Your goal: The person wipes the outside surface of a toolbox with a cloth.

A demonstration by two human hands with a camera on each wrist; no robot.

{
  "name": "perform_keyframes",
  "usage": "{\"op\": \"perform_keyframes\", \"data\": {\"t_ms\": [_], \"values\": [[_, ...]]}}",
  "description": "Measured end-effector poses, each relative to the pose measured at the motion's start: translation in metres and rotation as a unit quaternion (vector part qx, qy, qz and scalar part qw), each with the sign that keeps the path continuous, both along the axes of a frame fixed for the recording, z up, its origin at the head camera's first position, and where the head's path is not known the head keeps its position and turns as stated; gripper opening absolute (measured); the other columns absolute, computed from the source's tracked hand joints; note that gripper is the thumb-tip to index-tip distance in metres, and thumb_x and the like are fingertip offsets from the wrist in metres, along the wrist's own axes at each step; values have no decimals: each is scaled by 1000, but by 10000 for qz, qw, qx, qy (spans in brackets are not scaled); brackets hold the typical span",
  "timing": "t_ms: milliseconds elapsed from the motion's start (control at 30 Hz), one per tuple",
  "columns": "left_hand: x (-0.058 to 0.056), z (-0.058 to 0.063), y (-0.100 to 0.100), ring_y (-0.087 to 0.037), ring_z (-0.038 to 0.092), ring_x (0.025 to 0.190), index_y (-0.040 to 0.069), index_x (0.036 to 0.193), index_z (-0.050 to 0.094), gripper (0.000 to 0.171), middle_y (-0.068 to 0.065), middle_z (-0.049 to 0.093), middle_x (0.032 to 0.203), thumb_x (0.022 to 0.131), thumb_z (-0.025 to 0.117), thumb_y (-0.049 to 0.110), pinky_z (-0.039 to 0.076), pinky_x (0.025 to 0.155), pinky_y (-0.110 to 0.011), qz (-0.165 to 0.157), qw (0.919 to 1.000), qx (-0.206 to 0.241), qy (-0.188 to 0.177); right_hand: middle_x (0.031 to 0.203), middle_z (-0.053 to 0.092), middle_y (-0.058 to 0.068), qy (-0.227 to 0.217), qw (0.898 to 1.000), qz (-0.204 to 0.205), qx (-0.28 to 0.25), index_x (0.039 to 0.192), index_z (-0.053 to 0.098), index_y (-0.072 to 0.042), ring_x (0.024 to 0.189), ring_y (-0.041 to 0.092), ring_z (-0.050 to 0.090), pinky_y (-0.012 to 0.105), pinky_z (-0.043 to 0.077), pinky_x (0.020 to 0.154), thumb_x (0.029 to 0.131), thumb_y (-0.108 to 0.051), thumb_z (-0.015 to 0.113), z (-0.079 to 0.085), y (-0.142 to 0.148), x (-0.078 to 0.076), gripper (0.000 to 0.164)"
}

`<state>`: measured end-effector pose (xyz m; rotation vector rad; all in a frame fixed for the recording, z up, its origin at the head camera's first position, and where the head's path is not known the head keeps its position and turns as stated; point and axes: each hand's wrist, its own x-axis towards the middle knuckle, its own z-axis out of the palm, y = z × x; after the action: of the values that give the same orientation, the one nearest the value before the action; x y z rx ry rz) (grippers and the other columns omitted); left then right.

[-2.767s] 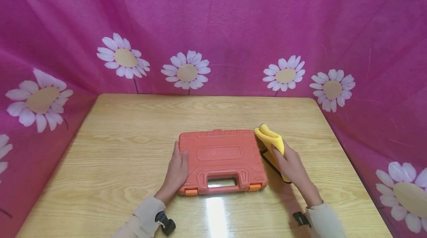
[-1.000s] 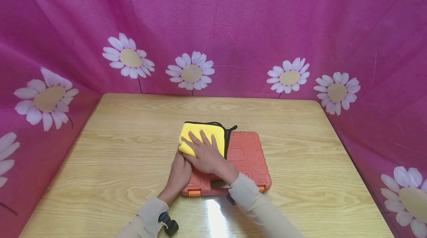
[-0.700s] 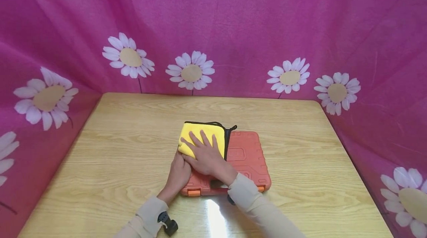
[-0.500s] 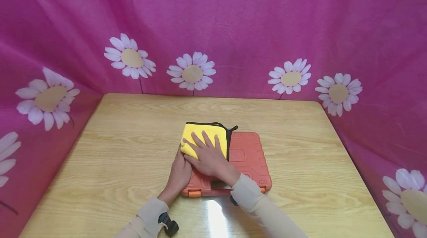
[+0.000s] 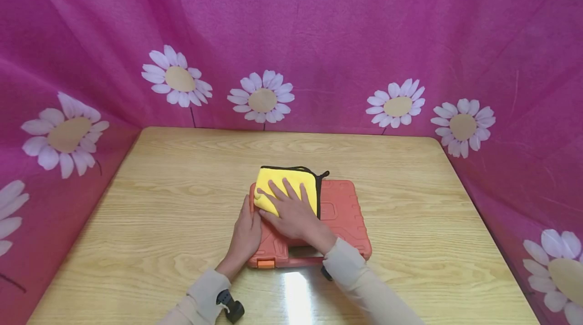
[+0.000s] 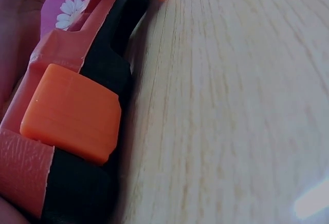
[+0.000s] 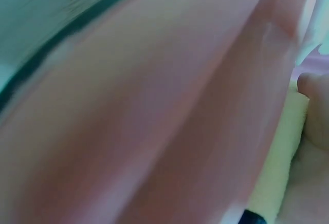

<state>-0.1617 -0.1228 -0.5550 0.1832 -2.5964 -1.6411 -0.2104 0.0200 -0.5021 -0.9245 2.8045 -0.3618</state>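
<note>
A red hard plastic carrying case (image 5: 346, 213) lies flat on the wooden table, its handle and orange latches (image 6: 72, 113) toward me. My left hand (image 5: 246, 236) holds the case by its left edge, the thumb near the top face. On the left part of the lid lies a folded yellow cloth (image 5: 268, 179) with a black border. My right hand (image 5: 293, 217) presses flat on this cloth, fingers spread, and covers part of it. In the right wrist view a strip of the cloth (image 7: 280, 162) shows beside the hand, while the red lid fills most of the picture, blurred.
The light wooden table (image 5: 182, 173) extends around the case on all sides. A magenta curtain (image 5: 328, 36) with white daisies hangs behind it and at both sides. A bright reflection falls on the tabletop in front of the case.
My right hand gripped the bunched cloth right of the case earlier, then lay on it at the lid's left end. Since then hand and cloth have slid slightly right. The left hand stays at the edge.
</note>
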Motion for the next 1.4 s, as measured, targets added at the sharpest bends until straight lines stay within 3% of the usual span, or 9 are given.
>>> {"op": "perform_keyframes", "data": {"t_ms": [333, 1400], "values": [[3, 1, 1, -38, 16, 148, -6, 157, 7, 60, -25, 18, 161, 110, 30, 25, 17, 117, -55, -27, 9996, 18, -265, 164, 23, 1, -75, 9997, -140, -201, 156, 37, -32, 151, 31, 8, 63, 3, 116, 104, -50, 43, 1, 22, -3, 55], [3, 0, 2, -33, 15, 149, -1, 158, 6, 59, -20, 18, 163, 110, 30, 22, 16, 119, -49, -27, 9998, 156, -138, 165, 21, 3, 107, 9983, -450, -357, 155, 39, -28, 151, 33, 8, 64, 0, 116, 105, -45, 44, -5, 80, -7, 53]]}}
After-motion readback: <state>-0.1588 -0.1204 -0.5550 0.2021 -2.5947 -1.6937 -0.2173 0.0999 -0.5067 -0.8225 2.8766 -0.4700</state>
